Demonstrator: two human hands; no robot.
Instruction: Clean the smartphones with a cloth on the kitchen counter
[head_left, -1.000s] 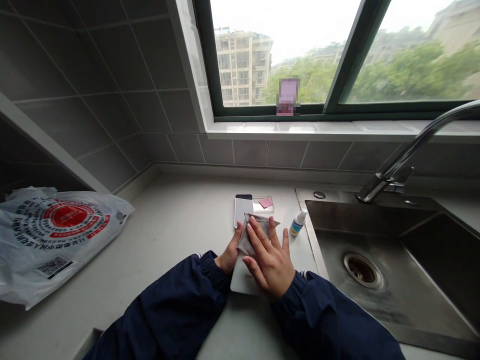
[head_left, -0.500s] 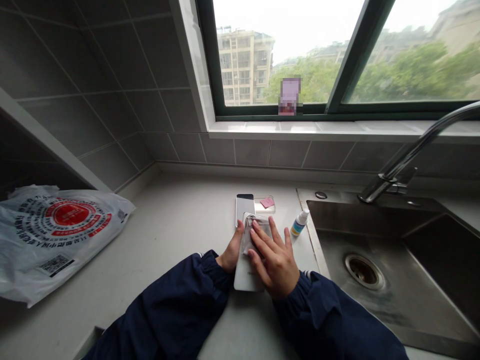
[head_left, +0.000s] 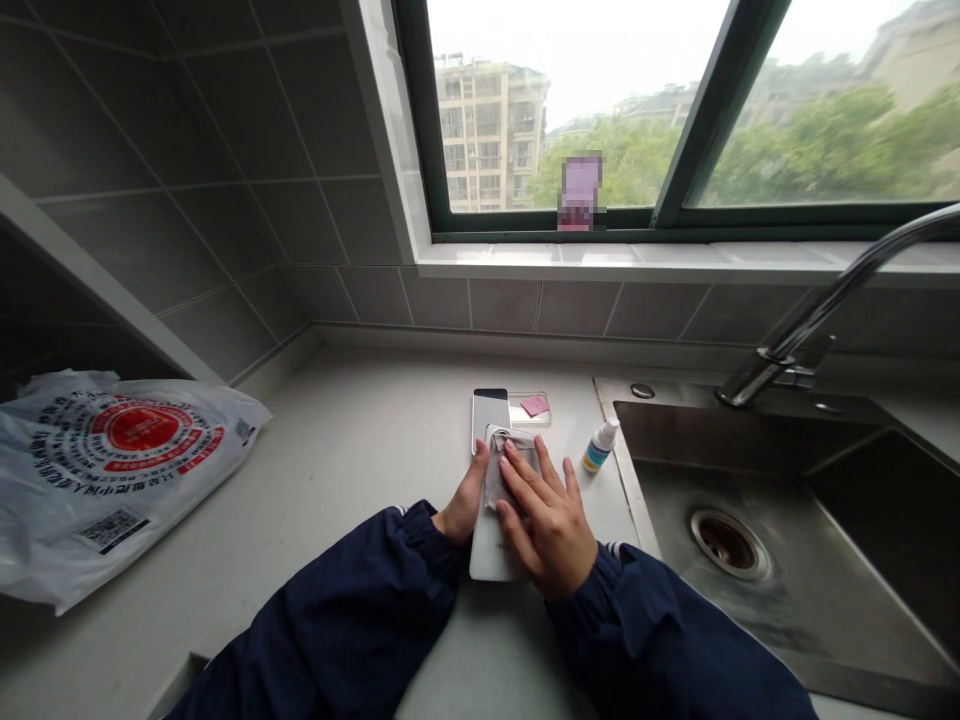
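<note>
A white phone (head_left: pixel 489 545) lies back-up on the light countertop (head_left: pixel 360 470), its dark camera strip (head_left: pixel 490 396) at the far end. My left hand (head_left: pixel 463 505) grips the phone's left edge, thumb on top. My right hand (head_left: pixel 547 515) lies flat on the phone with fingers stretched out, pressing a grey cloth (head_left: pixel 504 462) against it. Both sleeves are dark blue.
A small clear case with a pink piece (head_left: pixel 531 407) sits just past the phone. A small dropper bottle (head_left: pixel 598 446) stands by the steel sink (head_left: pixel 772 540). A faucet (head_left: pixel 817 310) arcs over the sink. A printed plastic bag (head_left: pixel 112 470) lies far left.
The cloth under my right hand has bunched smaller and shifted slightly toward the phone's upper part. My left hand stays on the phone's edge.
</note>
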